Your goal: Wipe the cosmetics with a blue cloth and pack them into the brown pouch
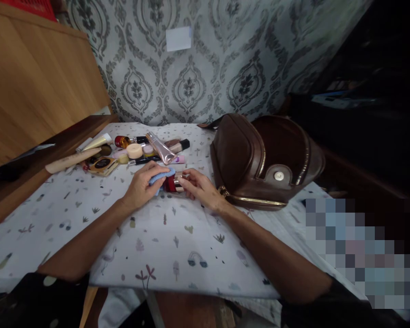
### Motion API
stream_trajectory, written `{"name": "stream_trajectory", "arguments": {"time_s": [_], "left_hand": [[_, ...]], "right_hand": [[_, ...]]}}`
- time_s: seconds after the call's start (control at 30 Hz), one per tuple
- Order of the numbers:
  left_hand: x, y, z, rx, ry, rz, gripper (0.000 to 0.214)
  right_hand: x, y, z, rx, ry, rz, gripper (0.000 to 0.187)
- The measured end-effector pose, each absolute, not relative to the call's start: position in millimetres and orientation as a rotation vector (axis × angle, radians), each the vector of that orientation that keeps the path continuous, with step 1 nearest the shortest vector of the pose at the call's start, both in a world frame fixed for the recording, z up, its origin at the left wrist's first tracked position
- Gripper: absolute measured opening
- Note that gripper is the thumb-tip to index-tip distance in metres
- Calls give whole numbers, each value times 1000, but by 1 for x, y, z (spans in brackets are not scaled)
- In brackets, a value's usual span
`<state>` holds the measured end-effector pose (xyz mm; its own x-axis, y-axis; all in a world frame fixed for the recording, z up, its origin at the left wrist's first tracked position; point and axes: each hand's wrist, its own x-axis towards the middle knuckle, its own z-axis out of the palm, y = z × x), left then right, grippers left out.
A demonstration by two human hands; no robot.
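Observation:
My left hand (144, 185) is closed on a folded blue cloth (163, 175), which presses against the side of a small dark-red jar (170, 184). The jar has a shiny gold-coloured lid (178, 181) and lies on its side, its lid end toward the right. My right hand (201, 187) grips that lid between thumb and fingers. Part of the jar is hidden under the cloth and my fingers. Just behind my hands lie a shiny pink tube (160, 148) and a dark-handled makeup brush (146, 160).
Several cosmetics, among them a round cream-coloured pot (134, 151), a gold compact (103, 166) and an amber bottle (122, 141), crowd the table's back left. A brown leather bag (237, 155) with its zip undone stands on the right. A wooden cabinet (44, 68) borders the left side.

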<state>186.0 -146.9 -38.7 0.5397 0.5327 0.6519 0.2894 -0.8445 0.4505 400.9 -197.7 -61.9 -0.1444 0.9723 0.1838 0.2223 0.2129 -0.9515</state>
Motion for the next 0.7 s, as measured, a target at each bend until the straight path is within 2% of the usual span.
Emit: {"name": "stream_trajectory", "arguments": {"time_s": [0.17,0.33,0.7], "left_hand": [[186,-147,-39,2488,714,1181,21],[186,-147,-38,2483,731,1167,21],[186,-149,-37,2475,691,1216,20]], "right_hand": [[401,-198,-59,-1199,-1557,1001,48],[403,-199,-60,-1063,-1536,1111,69],[404,-197,-61,-1181,-1525,1016,52]]}}
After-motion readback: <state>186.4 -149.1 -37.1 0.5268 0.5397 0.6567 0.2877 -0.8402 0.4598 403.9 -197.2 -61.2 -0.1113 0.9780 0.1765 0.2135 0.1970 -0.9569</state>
